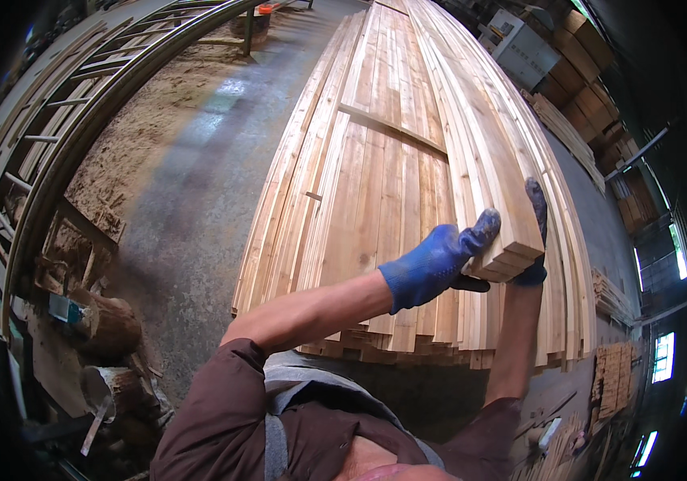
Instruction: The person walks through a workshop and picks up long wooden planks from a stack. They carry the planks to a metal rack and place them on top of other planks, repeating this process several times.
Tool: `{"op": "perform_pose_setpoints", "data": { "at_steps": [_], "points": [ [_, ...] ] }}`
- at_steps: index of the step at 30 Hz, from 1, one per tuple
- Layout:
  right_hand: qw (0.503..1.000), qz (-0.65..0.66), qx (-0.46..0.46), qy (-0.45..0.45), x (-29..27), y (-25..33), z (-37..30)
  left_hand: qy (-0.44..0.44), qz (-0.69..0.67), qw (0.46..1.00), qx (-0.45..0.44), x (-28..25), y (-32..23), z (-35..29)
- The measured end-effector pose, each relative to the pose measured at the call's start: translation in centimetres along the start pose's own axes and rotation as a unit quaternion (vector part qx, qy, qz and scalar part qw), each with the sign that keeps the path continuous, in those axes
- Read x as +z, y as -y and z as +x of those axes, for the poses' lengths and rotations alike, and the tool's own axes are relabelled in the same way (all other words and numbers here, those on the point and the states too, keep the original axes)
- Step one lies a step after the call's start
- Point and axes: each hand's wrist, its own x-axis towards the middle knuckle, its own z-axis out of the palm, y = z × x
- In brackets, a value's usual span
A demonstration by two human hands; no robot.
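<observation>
Between my two hands is a small stack of several long wooden boards, its squared end toward me and its length running away along the pile. My left hand, in a blue work glove, grips the left side of the board ends, thumb up along the side and fingers partly beneath. On the opposite side my right hand, gloved too, presses against the boards; its palm is mostly hidden behind them. Under the held boards lies a wide pile of planks, with a thin wooden strip lying across it.
To the left stands a metal roller conveyor, with sawdust on the floor beside it. Cut logs sit at the lower left. Stacked timber and a grey cabinet are on the right.
</observation>
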Motion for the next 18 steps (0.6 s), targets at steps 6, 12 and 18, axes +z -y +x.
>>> {"op": "perform_pose_setpoints", "data": {
  "at_steps": [6, 12, 18],
  "points": [
    [0.997, 0.012, 0.051, -0.055, 6.8, 1.2, 3.4, 0.005, -0.015, 1.000, 0.004, -2.7, -4.0, -2.9],
    [0.931, 0.307, 0.200, -0.005, 14.8, -2.8, 8.5, 0.012, 0.006, 1.000, -0.021, -10.7, -8.3, -6.1],
    [0.871, 0.445, 0.204, 0.039, 28.5, -2.3, 11.5, -0.015, -0.045, 0.998, -0.036, -17.0, -14.8, -13.2]
  ]
}}
